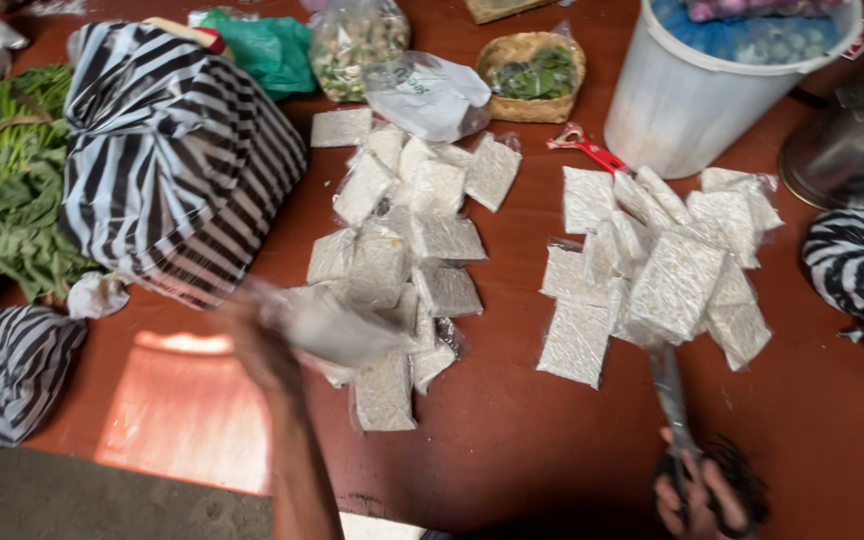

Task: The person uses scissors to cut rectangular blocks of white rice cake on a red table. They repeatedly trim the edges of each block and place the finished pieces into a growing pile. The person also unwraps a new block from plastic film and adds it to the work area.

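Head view, one item per entry, places given from the white bucket (697, 95). Right hand (702, 495): well below the bucket at the lower edge, fingers closed through the handles of black scissors (674, 400), blades pointing up to the nearer pile. Right pile of clear packets of white grains (657, 270): just below the bucket, blade tips touching its lower edge. Left hand (262, 345): far down-left of the bucket, motion-blurred, gripping one clear packet (337, 325); how tightly cannot be told. Left pile of packets (407, 250): left of the bucket, directly beside the held packet. Red peeler (587, 148): at the bucket's lower left. Striped bag (177, 150): far left. All on a brown table (512, 430).
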